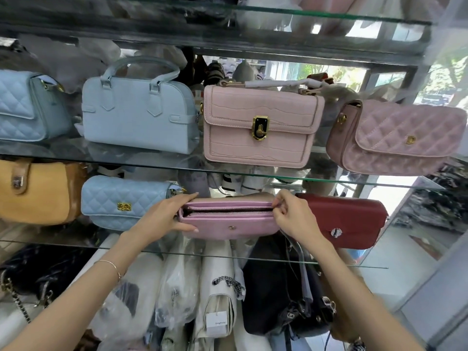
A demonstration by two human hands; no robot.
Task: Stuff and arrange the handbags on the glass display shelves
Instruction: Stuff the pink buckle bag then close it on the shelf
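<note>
Below pink bag (pixel 228 224), nearest cam: stock in plastic wrap (pixel 177 287), seen through and under the glass shelf (pixel 63 245).

Pink bag stands on that shelf, top toward cam, two zips. One zip looks part open (dark gap).

L hand (pixel 162 216) grip: clasps bag's left end, thumb on front, fingers over top.

R hand (pixel 293 216) grip: pinching at right end of the zips, prob. the pull, but too small to be sure.

Just right of pink bag: red bag (pixel 347 219), close by R hand. Just left: blue quilted bag (pixel 121 203). Above and behind, next shelf up: pink clasp bag (pixel 260 127), pale blue handbag (pixel 136 115).

Risks (my judgement):
- Bag sits near the shelf's front edge. A hard zip tug w/o L hand bracing could slide it off.
- R knuckles may nudge red bag.
- Zip pulled askew could snag lining or stuffing.
</note>
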